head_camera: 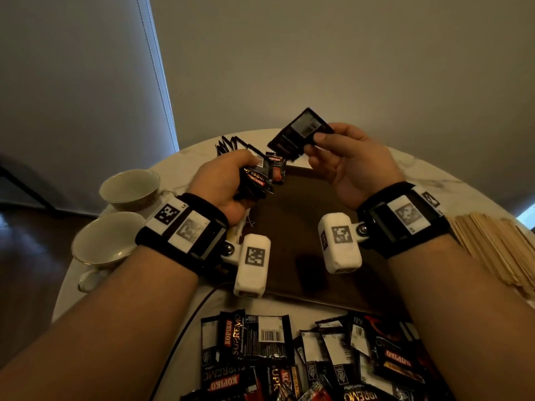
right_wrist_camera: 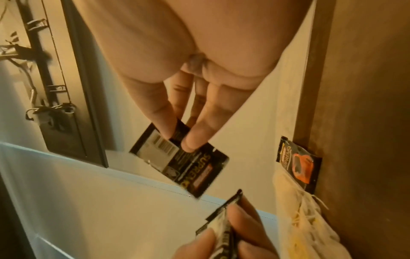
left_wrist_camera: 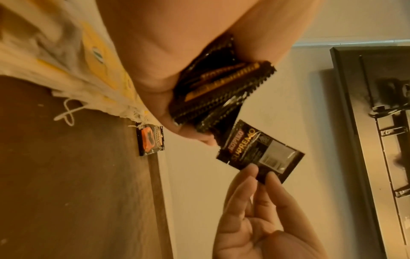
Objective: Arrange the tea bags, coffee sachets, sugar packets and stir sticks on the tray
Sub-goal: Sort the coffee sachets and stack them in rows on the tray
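Right hand (head_camera: 344,163) pinching one Kopiko sachet (head_camera: 301,131) at 12 o'clock above the tray (head_camera: 289,227); left hand (head_camera: 225,186) clutching a sachet bundle (head_camera: 257,175). Light, slick foil, probably best pinched at the crimped edge.

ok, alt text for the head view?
Right hand pinches one black coffee sachet above a dark brown tray; left hand grips a bunch of black sachets. More sachets lie piled nearest the camera.
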Action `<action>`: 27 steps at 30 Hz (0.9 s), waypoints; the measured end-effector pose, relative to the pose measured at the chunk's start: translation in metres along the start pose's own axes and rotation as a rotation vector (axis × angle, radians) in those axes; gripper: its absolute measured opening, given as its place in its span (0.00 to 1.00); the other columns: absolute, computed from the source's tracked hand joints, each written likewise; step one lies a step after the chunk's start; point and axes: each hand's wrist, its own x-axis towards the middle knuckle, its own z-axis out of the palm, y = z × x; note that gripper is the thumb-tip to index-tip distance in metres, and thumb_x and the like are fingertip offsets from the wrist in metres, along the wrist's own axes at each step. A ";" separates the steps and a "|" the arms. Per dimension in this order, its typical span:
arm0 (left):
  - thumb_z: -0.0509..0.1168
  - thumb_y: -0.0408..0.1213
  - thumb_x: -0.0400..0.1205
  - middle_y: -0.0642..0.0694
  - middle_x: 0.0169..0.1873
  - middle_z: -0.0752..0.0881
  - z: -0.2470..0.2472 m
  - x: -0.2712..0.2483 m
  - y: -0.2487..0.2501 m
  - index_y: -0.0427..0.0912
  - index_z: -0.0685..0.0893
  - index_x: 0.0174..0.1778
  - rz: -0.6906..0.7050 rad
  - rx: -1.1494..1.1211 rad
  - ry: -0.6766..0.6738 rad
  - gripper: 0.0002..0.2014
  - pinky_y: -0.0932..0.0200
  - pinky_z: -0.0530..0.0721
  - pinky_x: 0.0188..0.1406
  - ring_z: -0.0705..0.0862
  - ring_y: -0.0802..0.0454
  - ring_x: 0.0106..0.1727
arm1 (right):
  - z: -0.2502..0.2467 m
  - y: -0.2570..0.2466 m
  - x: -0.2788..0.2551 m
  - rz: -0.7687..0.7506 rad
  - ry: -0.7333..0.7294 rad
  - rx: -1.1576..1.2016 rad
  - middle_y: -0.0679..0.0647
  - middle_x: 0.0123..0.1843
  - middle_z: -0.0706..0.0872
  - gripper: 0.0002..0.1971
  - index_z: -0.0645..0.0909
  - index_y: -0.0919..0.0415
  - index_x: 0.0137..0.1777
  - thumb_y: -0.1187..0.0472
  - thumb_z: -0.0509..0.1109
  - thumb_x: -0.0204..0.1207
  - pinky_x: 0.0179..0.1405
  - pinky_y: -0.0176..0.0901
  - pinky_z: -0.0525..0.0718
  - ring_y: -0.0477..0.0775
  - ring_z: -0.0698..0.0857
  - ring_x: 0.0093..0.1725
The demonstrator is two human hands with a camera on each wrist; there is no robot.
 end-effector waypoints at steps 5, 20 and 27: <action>0.74 0.37 0.82 0.38 0.51 0.93 0.000 0.005 -0.001 0.38 0.84 0.64 0.035 -0.075 0.024 0.16 0.53 0.89 0.36 0.94 0.46 0.41 | 0.004 0.010 0.000 -0.074 -0.104 -0.120 0.62 0.48 0.93 0.09 0.88 0.71 0.48 0.80 0.69 0.77 0.49 0.42 0.91 0.58 0.93 0.53; 0.73 0.20 0.67 0.32 0.50 0.92 0.002 -0.007 -0.002 0.25 0.84 0.67 0.092 0.094 -0.198 0.29 0.52 0.92 0.38 0.94 0.39 0.47 | 0.007 0.015 -0.005 0.110 -0.233 -0.197 0.62 0.58 0.91 0.27 0.81 0.65 0.71 0.81 0.72 0.72 0.39 0.45 0.91 0.61 0.93 0.54; 0.70 0.15 0.74 0.33 0.55 0.93 -0.001 -0.004 -0.002 0.30 0.82 0.70 0.076 0.166 -0.215 0.26 0.48 0.93 0.45 0.94 0.37 0.52 | 0.003 0.016 -0.005 0.169 -0.116 -0.205 0.65 0.59 0.91 0.14 0.86 0.65 0.60 0.61 0.76 0.76 0.70 0.71 0.81 0.65 0.90 0.56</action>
